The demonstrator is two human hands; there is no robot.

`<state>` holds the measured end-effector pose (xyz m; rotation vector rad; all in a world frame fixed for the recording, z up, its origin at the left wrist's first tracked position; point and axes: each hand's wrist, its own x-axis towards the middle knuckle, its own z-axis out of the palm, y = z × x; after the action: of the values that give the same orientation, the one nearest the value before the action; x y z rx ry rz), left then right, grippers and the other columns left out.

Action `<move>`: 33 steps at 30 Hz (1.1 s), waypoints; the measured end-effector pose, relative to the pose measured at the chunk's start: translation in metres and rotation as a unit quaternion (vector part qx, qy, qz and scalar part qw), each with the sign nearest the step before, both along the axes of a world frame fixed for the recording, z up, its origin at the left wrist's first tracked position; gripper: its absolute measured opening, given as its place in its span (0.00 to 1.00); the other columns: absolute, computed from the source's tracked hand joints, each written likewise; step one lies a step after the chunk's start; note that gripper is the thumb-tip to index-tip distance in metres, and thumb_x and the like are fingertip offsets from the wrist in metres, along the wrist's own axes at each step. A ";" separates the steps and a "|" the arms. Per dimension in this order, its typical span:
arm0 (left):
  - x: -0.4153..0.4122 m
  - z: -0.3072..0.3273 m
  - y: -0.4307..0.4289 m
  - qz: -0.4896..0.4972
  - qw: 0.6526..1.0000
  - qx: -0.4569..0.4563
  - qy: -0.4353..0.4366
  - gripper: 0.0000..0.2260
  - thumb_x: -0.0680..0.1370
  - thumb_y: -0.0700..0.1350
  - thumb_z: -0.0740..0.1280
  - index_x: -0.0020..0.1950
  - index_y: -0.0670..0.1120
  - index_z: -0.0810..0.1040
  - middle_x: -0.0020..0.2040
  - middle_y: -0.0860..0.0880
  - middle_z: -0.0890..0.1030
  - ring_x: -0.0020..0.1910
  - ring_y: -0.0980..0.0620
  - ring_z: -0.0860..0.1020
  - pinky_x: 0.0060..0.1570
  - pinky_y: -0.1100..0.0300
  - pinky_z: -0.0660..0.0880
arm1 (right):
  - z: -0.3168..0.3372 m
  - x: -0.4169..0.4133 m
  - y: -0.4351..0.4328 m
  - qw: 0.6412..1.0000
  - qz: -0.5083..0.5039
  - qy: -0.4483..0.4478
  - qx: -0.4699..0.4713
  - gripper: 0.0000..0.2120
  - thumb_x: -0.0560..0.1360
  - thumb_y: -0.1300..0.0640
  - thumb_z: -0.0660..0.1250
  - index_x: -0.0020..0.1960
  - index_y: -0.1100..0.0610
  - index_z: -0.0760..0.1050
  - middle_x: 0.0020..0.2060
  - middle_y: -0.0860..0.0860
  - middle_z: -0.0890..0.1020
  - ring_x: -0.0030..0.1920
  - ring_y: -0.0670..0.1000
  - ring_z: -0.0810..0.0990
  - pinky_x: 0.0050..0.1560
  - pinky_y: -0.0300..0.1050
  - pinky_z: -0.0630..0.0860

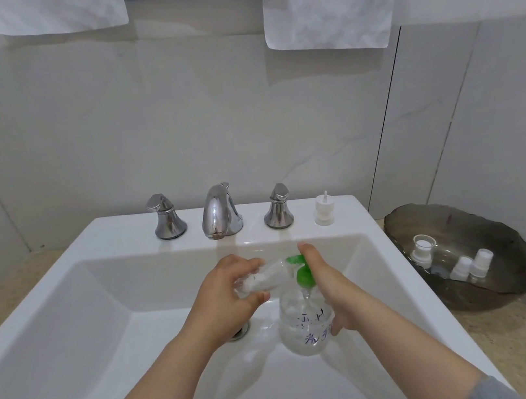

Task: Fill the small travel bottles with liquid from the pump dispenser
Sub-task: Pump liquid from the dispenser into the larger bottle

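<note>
Fingers of the left hand [224, 294] curl round a small clear plastic travel bottle [266, 279], holding it on its side with its mouth turned toward the right hand. Fingers of the right hand [327, 287] wrap the neck and shoulder of a clear round pump dispenser [303, 330] with handwritten marks, and one finger reaches over its green pump head [304, 277]. The nozzle sits right at the travel bottle's mouth, between the two sets of fingers. Both things hang above the bowl of the white ceramic sink [67, 314], which lies below the fingers. Beyond the right fingers a white cap [323, 209] stands on the sink rim. Farther right, a dark glass tray [497, 225] holds small white pieces [469, 265], caps or bottles.

The travel bottle looks light and thin-walled. It would likely dent under a hard squeeze and turn slippery once soap gets on it, so a gentle grip round its middle seems soundest. The dispenser, part full, is probably heavier and smooth; a hold near its neck leaves one finger free to work the pump.
</note>
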<state>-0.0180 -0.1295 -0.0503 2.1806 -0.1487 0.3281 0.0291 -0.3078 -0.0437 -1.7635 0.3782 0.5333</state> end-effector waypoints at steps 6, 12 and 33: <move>0.000 0.000 0.000 0.003 1.000 0.003 0.002 0.20 0.69 0.41 0.75 0.59 0.54 0.79 0.51 0.55 0.75 0.50 0.58 0.75 0.46 0.78 0.65 | 0.000 0.000 -0.001 1.000 -0.006 0.000 0.002 0.37 0.72 0.27 0.55 0.72 0.50 0.65 0.70 0.54 0.67 0.72 0.63 0.63 0.66 0.68 0.61; -0.001 0.000 0.000 0.006 1.000 0.007 0.010 0.20 0.70 0.41 0.75 0.60 0.53 0.79 0.51 0.54 0.76 0.50 0.61 0.75 0.45 0.81 0.64 | 0.005 -0.004 0.002 1.000 -0.013 -0.013 -0.013 0.36 0.73 0.29 0.56 0.70 0.54 0.68 0.63 0.55 0.71 0.68 0.62 0.68 0.59 0.62 0.67; -0.001 -0.003 0.000 0.000 0.999 0.005 0.034 0.20 0.69 0.41 0.75 0.60 0.55 0.78 0.51 0.56 0.76 0.50 0.62 0.75 0.46 0.80 0.65 | 0.005 -0.010 -0.001 0.994 0.014 -0.094 -0.057 0.24 0.77 0.33 0.52 0.50 0.53 0.73 0.49 0.53 0.75 0.45 0.54 0.71 0.55 0.53 0.70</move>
<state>-0.0195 -0.1299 -0.0529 2.1978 -0.1117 0.2546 0.0190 -0.3089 -0.0384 -1.9136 0.2559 0.3672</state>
